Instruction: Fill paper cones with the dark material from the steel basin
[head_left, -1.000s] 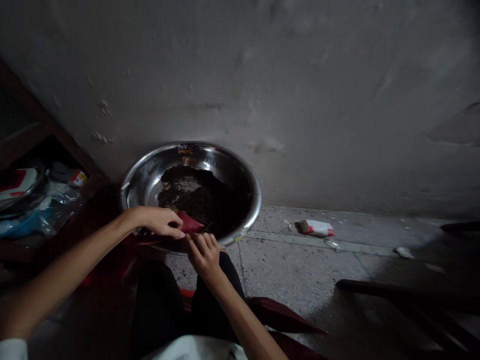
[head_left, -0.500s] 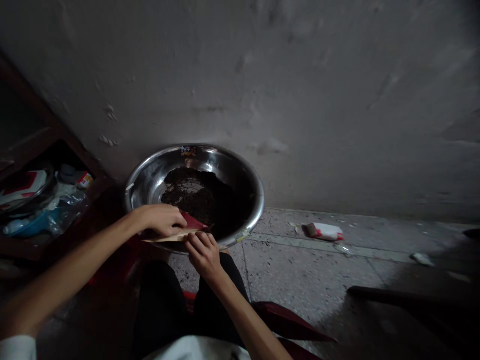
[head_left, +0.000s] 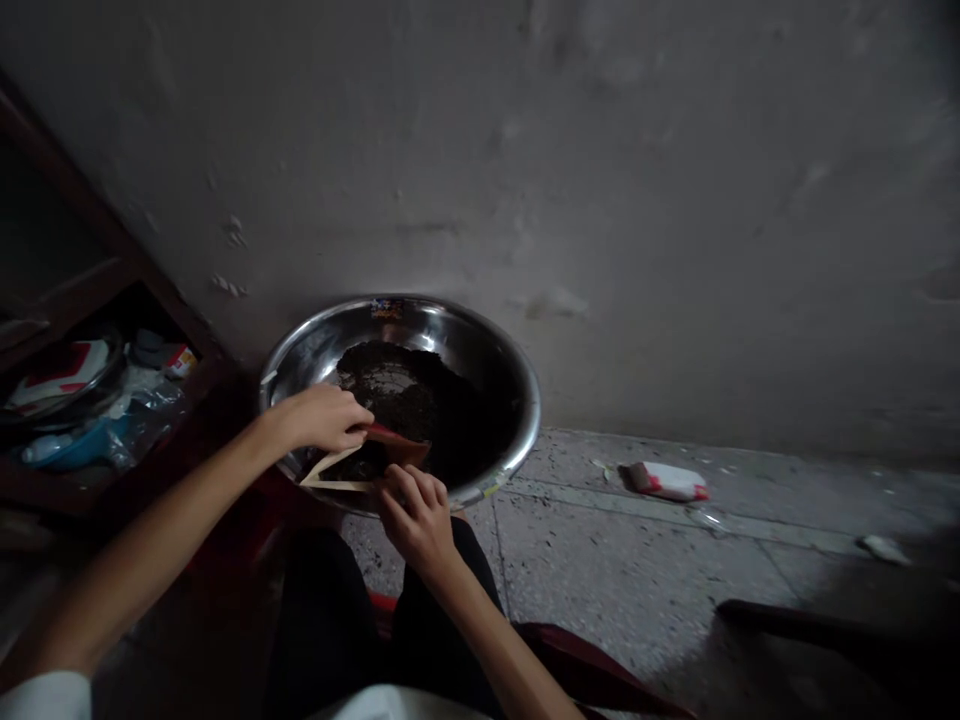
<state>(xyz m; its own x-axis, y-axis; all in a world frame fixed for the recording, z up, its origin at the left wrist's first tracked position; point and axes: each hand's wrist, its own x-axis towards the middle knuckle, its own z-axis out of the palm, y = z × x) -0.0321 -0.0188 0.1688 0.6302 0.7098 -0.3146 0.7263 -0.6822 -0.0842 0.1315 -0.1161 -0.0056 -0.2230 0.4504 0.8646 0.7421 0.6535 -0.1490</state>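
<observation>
A wide steel basin (head_left: pixel 517 370) with dark, loose, soil-like material (head_left: pixel 390 380) in it stands in front of me. At its near rim I hold a red pouch with cream edges (head_left: pixel 409 447); whether it is paper or cloth I cannot tell. My left hand (head_left: pixel 330 418) pinches its far edge. My right hand (head_left: pixel 416 510) has its fingers curled on the near edge. Between the hands the two cream edges stand apart in a V that meets at the left. My right fingers partly hide the pouch.
A grey wall (head_left: pixel 600 200) rises behind the basin. At left, a low cabinet shelf holds a blue container (head_left: pixel 75 445) and plastic bags. On the speckled floor lie a white and red packet (head_left: pixel 667 482) and dark bits. Dark red material (head_left: pixel 585 665) lies by my right leg.
The cream edges, close together before, have parted into a V. My left hand has risen slightly with the far edge. The whole view has shifted a little.
</observation>
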